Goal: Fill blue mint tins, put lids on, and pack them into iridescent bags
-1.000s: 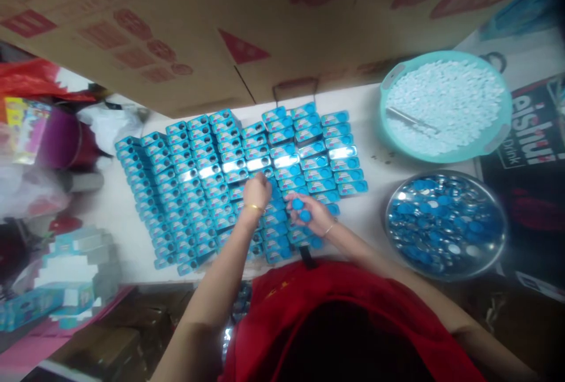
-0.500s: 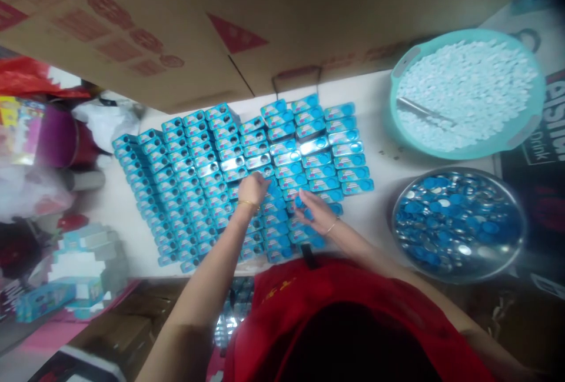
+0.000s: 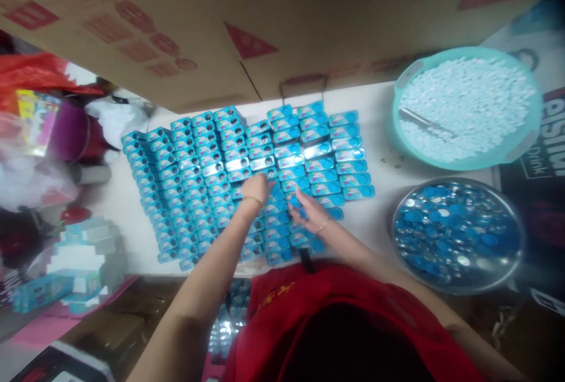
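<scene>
Rows of small blue tins point(image 3: 194, 188) stand packed on the white table. Tins in the left columns show a dark round spot at one end; those in the right columns point(image 3: 348, 152) show a blue round disc there. Over the middle columns, my left hand point(image 3: 256, 189) is closed, fingertips pinched down at a tin's end; what they hold is hidden. Just to its right, my right hand point(image 3: 312, 211) is curled above the tins with a blue disc point(image 3: 295, 201) at its fingertips. Blur hides whether it holds more discs.
At the right, a teal basin point(image 3: 399, 135) holds small white pieces and a metal tool point(image 3: 426, 121). Nearer me stands a metal bowl point(image 3: 521, 235) of blue and silver discs. A large carton point(image 3: 198, 35) borders the table's far side. Stacked boxes point(image 3: 82, 258) and bags are at left.
The whole view has shifted slightly. My left hand stays at nearly the same tin; my right hand has moved slightly left, towards it.
</scene>
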Demonstrator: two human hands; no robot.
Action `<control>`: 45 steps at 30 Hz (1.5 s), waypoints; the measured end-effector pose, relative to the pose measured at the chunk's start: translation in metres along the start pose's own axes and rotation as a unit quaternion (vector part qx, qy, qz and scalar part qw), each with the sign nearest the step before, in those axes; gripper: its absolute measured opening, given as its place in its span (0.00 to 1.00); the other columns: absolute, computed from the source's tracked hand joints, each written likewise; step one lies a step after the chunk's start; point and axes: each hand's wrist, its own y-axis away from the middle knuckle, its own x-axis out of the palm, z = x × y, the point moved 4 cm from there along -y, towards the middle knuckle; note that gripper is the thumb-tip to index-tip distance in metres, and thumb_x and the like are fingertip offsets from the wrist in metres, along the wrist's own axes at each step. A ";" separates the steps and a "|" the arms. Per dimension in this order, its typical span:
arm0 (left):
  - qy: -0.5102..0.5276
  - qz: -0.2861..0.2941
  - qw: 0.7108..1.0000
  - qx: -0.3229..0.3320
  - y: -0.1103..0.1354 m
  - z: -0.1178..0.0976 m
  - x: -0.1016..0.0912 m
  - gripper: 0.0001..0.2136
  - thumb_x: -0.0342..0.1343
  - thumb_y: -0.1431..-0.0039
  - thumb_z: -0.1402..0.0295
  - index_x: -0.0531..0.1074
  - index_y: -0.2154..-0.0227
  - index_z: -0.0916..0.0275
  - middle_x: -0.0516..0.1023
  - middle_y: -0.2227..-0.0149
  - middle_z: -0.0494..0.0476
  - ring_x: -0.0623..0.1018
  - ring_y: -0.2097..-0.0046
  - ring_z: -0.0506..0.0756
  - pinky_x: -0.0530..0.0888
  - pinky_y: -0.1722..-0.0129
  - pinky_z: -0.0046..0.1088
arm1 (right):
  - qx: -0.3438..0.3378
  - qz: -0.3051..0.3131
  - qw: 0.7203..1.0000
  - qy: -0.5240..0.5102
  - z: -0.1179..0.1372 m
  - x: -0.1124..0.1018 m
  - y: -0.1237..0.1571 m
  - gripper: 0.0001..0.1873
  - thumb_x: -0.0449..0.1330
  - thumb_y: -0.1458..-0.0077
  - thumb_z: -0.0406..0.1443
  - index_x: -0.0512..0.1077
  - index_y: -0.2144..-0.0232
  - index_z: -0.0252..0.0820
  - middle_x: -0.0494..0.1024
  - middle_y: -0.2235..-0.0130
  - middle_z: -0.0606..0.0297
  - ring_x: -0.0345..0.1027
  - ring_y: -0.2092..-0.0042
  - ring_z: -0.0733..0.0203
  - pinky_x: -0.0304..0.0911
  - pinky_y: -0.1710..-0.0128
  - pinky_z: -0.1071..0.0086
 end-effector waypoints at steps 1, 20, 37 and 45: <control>0.053 -0.018 0.998 0.041 0.008 -0.003 0.000 0.12 0.54 0.42 0.60 0.75 0.62 0.62 0.77 0.65 0.62 0.77 0.60 0.60 0.70 0.60 0.34 | 0.006 -0.006 1.000 -0.007 -0.001 0.000 0.000 0.25 0.64 0.55 0.56 0.68 0.71 0.41 0.67 0.78 0.71 0.56 0.81 0.73 0.46 0.87 0.78; -0.009 -0.017 0.999 -0.033 -0.035 -0.003 -0.017 0.10 0.55 0.45 0.60 0.73 0.66 0.61 0.79 0.61 0.64 0.77 0.56 0.62 0.70 0.60 0.33 | -0.060 0.004 0.998 -0.017 0.016 0.004 -0.006 0.21 0.65 0.57 0.49 0.74 0.67 0.39 0.67 0.77 0.70 0.56 0.81 0.71 0.44 0.86 0.77; 0.323 -0.066 0.901 0.282 0.034 -0.019 -0.013 0.08 0.58 0.46 0.63 0.72 0.69 0.62 0.73 0.66 0.55 0.73 0.63 0.52 0.71 0.60 0.27 | -0.031 -0.020 0.996 -0.086 0.013 0.023 -0.018 0.25 0.69 0.61 0.53 0.69 0.75 0.39 0.65 0.83 0.72 0.53 0.83 0.73 0.44 0.88 0.79; 0.281 -0.166 0.942 0.078 -0.036 0.012 -0.025 0.04 0.56 0.47 0.70 0.65 0.72 0.61 0.70 0.74 0.49 0.71 0.70 0.50 0.67 0.68 0.24 | -0.077 -0.052 0.995 -0.020 0.032 0.036 -0.029 0.29 0.66 0.62 0.57 0.71 0.69 0.38 0.67 0.81 0.72 0.53 0.83 0.74 0.44 0.88 0.80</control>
